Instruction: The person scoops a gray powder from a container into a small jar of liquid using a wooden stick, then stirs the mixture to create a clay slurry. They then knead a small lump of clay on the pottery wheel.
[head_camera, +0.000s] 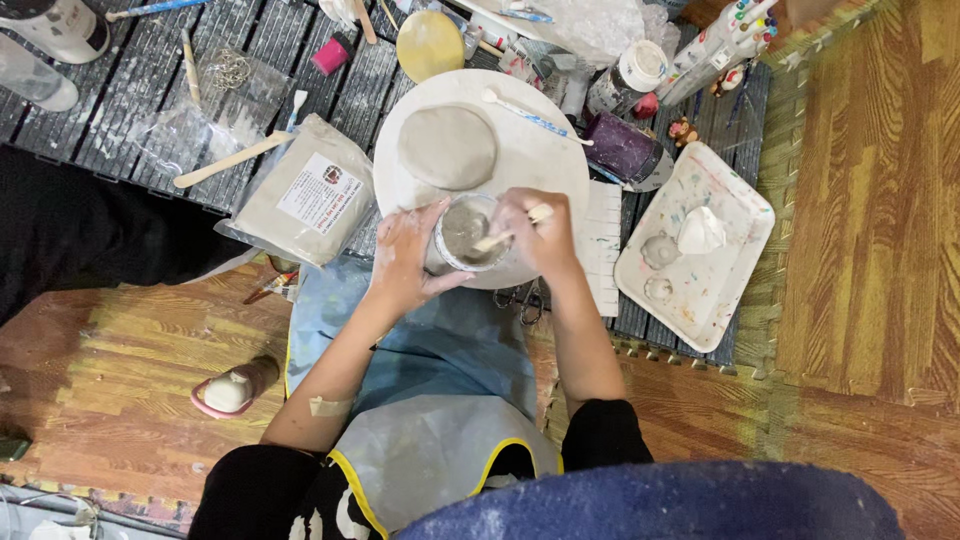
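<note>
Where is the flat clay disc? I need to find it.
In the head view, the flat clay disc lies on the round white board, just beyond the jar.

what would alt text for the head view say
Seen from above, a person's left hand steadies a small jar of grey slip while the right hand stirs it with a wooden stick, over a round white board bearing a flat clay disc.

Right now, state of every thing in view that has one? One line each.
left hand: wrapped around jar
jar: open, grey slip inside
right hand: gripping wooden stick, tip in jar
clay slab: flattened, lying on round board
clay bag: closed, lying flat
white tray: paint-stained, holds crumpled tissue
</note>
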